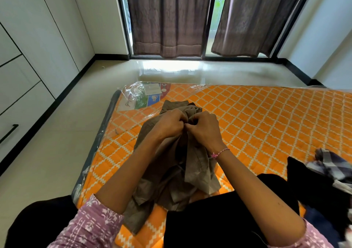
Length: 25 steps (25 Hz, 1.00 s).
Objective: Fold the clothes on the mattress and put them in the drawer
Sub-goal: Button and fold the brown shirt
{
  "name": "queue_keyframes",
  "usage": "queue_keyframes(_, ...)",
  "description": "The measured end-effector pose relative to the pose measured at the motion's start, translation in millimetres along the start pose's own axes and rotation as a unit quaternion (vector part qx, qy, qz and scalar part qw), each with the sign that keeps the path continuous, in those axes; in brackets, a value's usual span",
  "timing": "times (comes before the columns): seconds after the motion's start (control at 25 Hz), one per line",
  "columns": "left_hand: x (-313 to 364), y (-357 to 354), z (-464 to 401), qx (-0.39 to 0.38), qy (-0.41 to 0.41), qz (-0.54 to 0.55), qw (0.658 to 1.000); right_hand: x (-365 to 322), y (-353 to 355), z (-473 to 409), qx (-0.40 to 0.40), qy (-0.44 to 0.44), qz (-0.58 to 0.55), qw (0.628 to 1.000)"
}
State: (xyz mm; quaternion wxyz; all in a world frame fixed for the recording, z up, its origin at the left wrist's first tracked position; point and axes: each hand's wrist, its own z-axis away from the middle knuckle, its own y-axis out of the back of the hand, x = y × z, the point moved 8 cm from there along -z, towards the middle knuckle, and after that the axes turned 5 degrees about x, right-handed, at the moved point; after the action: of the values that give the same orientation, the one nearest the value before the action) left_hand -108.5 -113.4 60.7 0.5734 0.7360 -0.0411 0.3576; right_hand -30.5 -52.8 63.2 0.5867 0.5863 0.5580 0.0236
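A brown-olive shirt [165, 173] lies rumpled on the orange patterned mattress [266, 118], in front of my knees. My left hand [167, 124] and my right hand [205, 128] meet over the shirt's upper part, near its collar. Both pinch the front edges of the cloth between curled fingers, knuckles almost touching. What lies between the fingertips is hidden. A pile of other clothes [327, 173], black and checked grey, sits on the mattress at the right. White drawers [17, 103] with a black handle stand at the far left.
The mattress rests on a pale tiled floor [62, 133], still in clear plastic wrap with a printed label [146, 97] at its far left corner. Brown curtains [171, 17] hang over the window ahead. White wardrobe doors line the left wall.
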Motion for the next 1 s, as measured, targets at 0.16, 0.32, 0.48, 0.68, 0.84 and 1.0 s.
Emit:
queue_keyframes(0.16,-17,-6,1,0.044,0.072,0.15,0.985,10,-5,-12,-0.003,-0.041,-0.01,0.999)
queue_keyframes(0.32,-35,-20,11,0.132,0.128,0.238,0.954,18,-11,-34,-0.013,-0.096,-0.063,0.993)
queue_keyframes(0.48,-46,-37,11,0.089,0.145,0.219,0.961,27,-10,-60,0.003,-0.143,-0.135,0.981)
queue_keyframes(0.68,-60,-28,3,0.134,0.247,0.463,0.84,42,-19,-69,-0.093,-0.215,-0.185,0.954)
queue_keyframes(0.84,-64,-28,3,0.145,0.284,0.514,0.796,48,-46,-30,-0.303,-0.28,-0.381,0.827)
queue_keyframes(1.0,-55,-26,5,0.107,0.225,0.44,0.863,60,-35,-19,-0.261,-0.217,-0.195,0.92)
